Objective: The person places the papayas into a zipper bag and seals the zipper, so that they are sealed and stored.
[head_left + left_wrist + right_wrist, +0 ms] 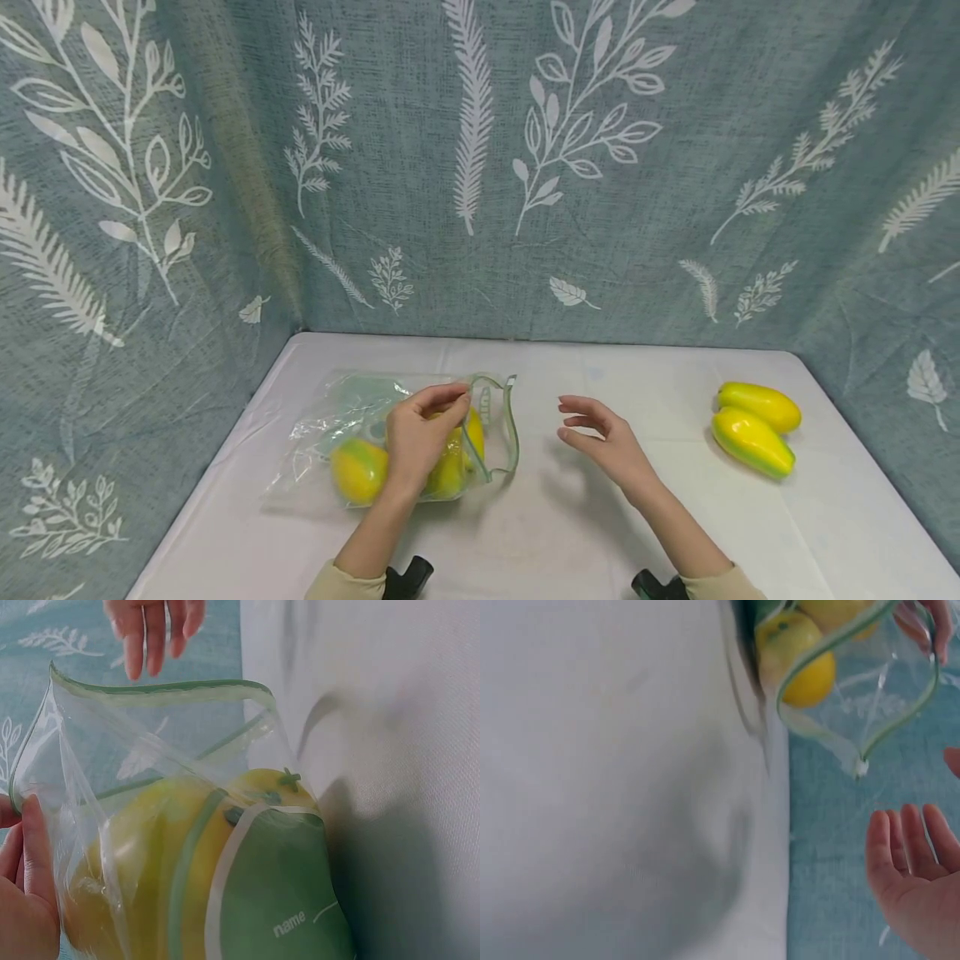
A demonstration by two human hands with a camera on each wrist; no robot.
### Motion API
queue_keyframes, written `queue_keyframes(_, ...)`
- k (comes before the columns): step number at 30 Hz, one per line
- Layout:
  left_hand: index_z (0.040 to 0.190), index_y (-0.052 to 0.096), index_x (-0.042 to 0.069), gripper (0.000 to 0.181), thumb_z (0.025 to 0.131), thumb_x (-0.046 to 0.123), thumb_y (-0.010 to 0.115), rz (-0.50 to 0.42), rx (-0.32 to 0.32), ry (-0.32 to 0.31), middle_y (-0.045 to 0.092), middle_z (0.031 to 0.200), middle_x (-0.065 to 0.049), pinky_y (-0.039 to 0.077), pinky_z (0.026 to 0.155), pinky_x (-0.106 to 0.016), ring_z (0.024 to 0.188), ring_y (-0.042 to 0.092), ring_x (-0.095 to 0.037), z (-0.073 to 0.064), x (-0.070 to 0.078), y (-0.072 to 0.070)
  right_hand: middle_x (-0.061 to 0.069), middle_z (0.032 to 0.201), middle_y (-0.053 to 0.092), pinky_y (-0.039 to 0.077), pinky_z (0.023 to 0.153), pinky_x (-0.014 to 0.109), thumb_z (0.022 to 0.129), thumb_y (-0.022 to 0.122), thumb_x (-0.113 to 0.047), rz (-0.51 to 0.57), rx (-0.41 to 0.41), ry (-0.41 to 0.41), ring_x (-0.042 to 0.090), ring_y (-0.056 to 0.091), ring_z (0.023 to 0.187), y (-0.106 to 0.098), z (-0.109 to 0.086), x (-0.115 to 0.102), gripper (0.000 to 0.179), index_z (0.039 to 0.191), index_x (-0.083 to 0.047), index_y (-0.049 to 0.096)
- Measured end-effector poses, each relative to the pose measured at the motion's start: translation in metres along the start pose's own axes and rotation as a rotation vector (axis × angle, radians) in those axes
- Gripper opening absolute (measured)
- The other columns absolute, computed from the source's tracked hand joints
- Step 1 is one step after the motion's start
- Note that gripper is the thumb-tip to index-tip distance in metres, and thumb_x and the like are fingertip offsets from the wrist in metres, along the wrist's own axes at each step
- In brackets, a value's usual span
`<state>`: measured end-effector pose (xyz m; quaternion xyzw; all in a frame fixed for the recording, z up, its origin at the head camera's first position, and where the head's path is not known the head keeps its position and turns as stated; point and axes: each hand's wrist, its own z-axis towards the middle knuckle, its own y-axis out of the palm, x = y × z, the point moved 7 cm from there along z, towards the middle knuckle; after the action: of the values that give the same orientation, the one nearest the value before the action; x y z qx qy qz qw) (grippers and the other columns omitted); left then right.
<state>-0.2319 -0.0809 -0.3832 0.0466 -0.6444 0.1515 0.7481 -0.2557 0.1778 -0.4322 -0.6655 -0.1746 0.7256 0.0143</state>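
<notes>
A clear zip bag (315, 433) with a green rim lies on its side, its mouth gaping to the right. My left hand (420, 437) pinches the rim between thumb and fingers, as the left wrist view also shows. Inside sit several yellow fruits (358, 471) tinged green, partly hidden by that hand and a green label (277, 900) marked "name". My right hand (611, 446) hovers right of the mouth, touching nothing, its fingers loosely bent. In the right wrist view, the bag's rim (821, 735) stands beyond the right fingers (911, 832).
Two long yellow-green fruits (753, 442) lie side by side at the table's right. A white cloth covers the table (600, 542). Blue-green curtains (412, 167) with white leaf prints stand behind it and at both sides.
</notes>
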Motion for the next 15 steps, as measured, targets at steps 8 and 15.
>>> queue_keyframes(8, 0.099, 0.077, 0.008, 0.016, 0.084, 0.011, 0.077, -0.01, -0.003, -0.002, 0.074, 0.093, -0.006, 0.055, 0.066, -0.021, 0.078, 0.068, -0.01, 0.003, -0.008, 0.0, 0.008, 0.136, 0.055, 0.045, 0.097, 0.026, 0.089, 0.072, -0.026, -0.031, 0.085, 0.021, 0.025, 0.051, 0.122, -0.035, -0.005, 0.004, 0.051, 0.136, -0.014, 0.054)
queue_keyframes(15, 0.101, 0.077, 0.007, 0.017, 0.084, 0.011, 0.076, -0.017, -0.012, 0.008, 0.074, 0.094, -0.007, 0.055, 0.067, -0.021, 0.08, 0.068, -0.011, 0.003, -0.01, 0.001, 0.01, 0.14, 0.05, 0.042, 0.091, 0.012, 0.09, 0.071, -0.03, -0.057, 0.165, 0.051, 0.025, 0.047, 0.124, -0.065, -0.014, 0.009, 0.059, 0.141, -0.011, 0.047)
